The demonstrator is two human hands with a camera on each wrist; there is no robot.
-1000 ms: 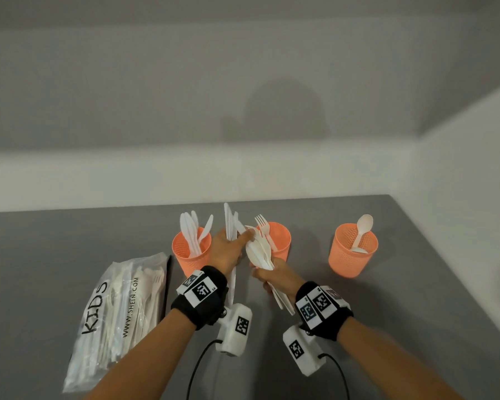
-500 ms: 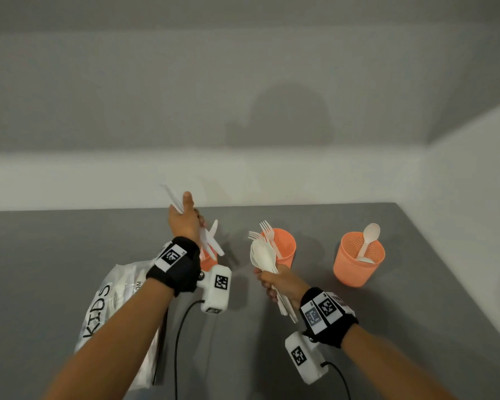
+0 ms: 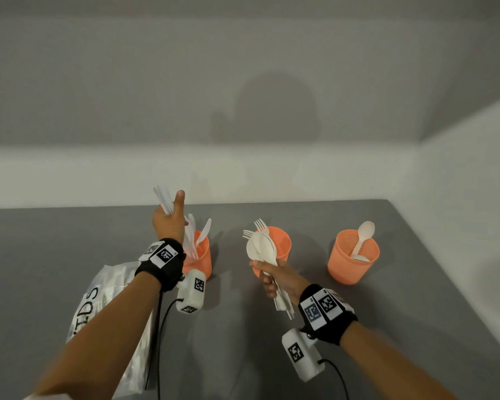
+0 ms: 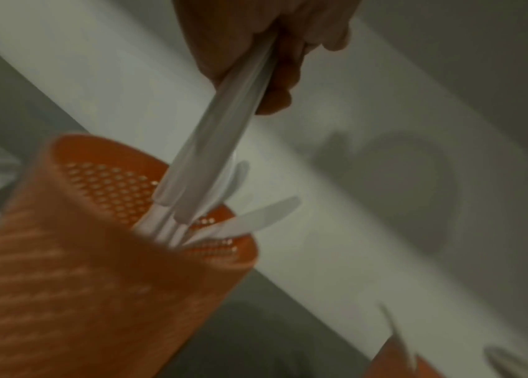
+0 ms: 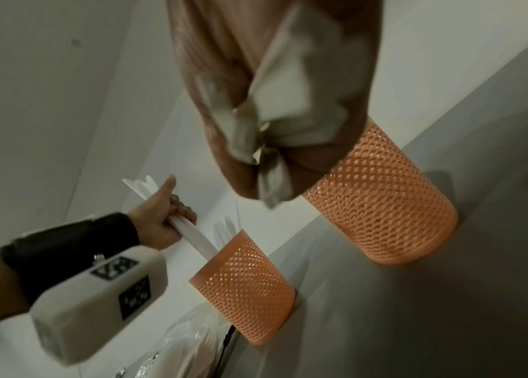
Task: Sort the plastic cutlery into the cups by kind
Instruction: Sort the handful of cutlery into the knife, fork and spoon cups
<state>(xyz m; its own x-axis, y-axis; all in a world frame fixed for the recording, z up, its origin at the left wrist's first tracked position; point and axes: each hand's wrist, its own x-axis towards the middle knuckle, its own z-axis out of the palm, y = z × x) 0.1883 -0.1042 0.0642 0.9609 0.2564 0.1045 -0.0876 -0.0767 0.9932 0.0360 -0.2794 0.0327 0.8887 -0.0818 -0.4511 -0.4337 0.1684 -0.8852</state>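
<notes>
Knives in hand: a few white plastic knives (image 4: 223, 143) are clenched in the left hand (image 3: 168, 223), handle ends pointing down at the mouth of the left cup (image 3: 201, 255), blades sticking up past the thumb.
Left cup: orange mesh, on the grey counter (image 3: 416, 327), already holding several knives (image 4: 256, 220) that lean against its rim.
Step in hand: by my reading, dropping this bunch of knives into the knife cup.
Next move: lower the handles past the rim, clear of the knives already leaning there, then loosen the fingers so the bunch slides in.
Left hand pose: raised above and just behind the cup, thumb up, fingers curled around the knives.
Right hand: the right hand (image 3: 277, 277) grasps a mixed bundle of spoons and forks (image 3: 261, 246), bowls and tines up, in front of the middle cup (image 3: 280, 243).
Right hand pose: held low over the counter, waiting, wrist turned inward.
Right cup: the far-right cup (image 3: 352, 255) holds a spoon (image 3: 362, 236).
Bag: a clear packet (image 3: 104, 301) of more cutlery lies on the counter under the left forearm.
</notes>
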